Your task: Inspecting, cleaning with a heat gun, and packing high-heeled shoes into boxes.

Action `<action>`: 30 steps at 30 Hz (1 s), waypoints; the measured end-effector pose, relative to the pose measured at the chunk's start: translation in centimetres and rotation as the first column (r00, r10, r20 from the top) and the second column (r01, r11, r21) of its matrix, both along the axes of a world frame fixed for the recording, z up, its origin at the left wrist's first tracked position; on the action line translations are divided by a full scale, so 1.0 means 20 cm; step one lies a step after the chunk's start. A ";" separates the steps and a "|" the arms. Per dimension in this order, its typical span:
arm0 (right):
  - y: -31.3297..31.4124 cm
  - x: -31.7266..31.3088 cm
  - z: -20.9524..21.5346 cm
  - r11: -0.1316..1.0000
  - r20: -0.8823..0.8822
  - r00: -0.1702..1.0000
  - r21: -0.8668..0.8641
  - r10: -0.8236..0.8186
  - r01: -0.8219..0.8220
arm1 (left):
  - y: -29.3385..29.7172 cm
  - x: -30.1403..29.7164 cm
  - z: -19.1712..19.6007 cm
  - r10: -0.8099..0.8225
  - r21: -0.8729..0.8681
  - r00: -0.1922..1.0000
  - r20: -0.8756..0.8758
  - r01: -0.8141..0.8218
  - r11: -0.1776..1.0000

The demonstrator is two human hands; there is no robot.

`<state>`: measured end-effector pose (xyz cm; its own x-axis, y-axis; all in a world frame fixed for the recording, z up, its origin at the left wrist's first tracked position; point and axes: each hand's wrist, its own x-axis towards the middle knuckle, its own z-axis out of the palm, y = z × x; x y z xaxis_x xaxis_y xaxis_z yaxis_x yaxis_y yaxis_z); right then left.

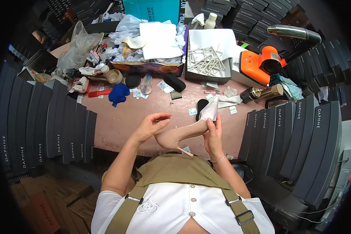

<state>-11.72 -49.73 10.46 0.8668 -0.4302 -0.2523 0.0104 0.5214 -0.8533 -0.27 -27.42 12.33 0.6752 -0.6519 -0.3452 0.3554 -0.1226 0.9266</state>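
Shirt foremost, right fingers grip a beige pump near its toe.

Right fingers hold beige pump; left fingers near.

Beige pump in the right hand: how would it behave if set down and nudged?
The beige pump would probably tip sideways easily, since its heel is thin. It's likely fairly stiff: held near the toe by the right hand, it keeps its shape. The pale wrap on the toe looks thin and loose, so it may crinkle or slip under the fingers.
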 end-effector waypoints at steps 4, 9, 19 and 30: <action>0.00 0.01 0.07 0.996 -0.047 0.996 -0.028 0.078 -0.079 | -0.12 0.00 0.14 -0.364 -0.107 0.921 -0.136 0.352 0.930; -0.01 -0.04 0.05 0.978 -0.135 0.981 -0.140 0.136 -0.155 | -0.23 -0.21 0.13 -0.394 -0.123 0.911 -0.124 0.380 0.917; 0.03 -0.20 0.21 0.853 -0.158 0.896 -0.273 0.416 -0.445 | -0.17 -0.34 0.05 -0.280 -0.309 0.896 -0.344 0.173 0.935; 0.10 -0.18 0.14 0.739 -0.256 0.906 -0.524 0.338 -0.424 | -0.15 -0.39 0.11 -0.230 -0.231 0.895 -0.383 0.148 0.962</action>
